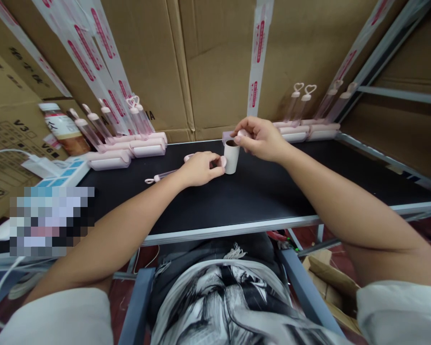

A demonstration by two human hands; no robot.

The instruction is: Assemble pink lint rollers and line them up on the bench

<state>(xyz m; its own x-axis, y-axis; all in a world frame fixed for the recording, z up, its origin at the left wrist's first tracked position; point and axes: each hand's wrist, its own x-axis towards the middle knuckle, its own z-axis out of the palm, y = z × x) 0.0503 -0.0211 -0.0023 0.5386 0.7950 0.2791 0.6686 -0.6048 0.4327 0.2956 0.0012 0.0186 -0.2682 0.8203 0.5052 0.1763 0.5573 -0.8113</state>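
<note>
A white paper roll (231,160) with a brown hollow core stands upright on the black table. At its left side, my left hand (201,168) is closed around a small pink round cap (223,162) that faces the roll. Over the roll's top right edge, my right hand (259,140) pinches another pale pink end piece (242,134). Partly hidden behind my left hand and forearm lies a clear handle (165,175) with a pink loop at its end. A pale purple block (227,137) sits just behind the roll.
Several pink lint rollers with upright clear handles stand at the back left (149,144) and back right (323,132). A drink bottle (65,129) and a power strip (66,172) are at the left. Cardboard (219,62) walls the back; a metal rail (237,230) edges the front.
</note>
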